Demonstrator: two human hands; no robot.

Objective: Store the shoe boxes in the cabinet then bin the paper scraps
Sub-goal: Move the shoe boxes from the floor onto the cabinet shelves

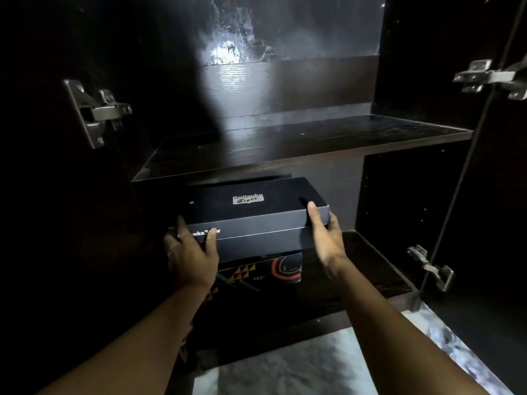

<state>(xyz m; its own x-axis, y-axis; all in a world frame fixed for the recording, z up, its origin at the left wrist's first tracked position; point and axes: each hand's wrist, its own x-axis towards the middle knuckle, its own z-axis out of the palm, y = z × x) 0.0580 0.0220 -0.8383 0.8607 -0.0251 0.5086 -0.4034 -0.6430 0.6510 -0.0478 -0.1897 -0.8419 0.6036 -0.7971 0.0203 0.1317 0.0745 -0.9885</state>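
both hands grip a black box [251, 212] at its near end, inside the lower bay of a dark cabinet [413, 195]; the left hand [189, 252] clamps the near left corner, thumb on the front face over the printed lettering, fingers wrapped round the side; the right hand [325, 232] clamps the near right corner, thumb up on the lid edge, the other fingers hidden behind the box; the hands are apart, the box's width between them; a white logo [247, 199] sits on the lid, beyond and between the hands; just under the black box, below the hands, lies a patterned box [271, 270] with orange triangles and a red curve, and the black box rests on it or just above it, which of the two i cannot tell; a bare shelf [285, 143] runs above the hands; metal hinges [97, 112] show left and right of the hands on the cabinet walls; below the forearms lies pale marbled floor [285, 366].
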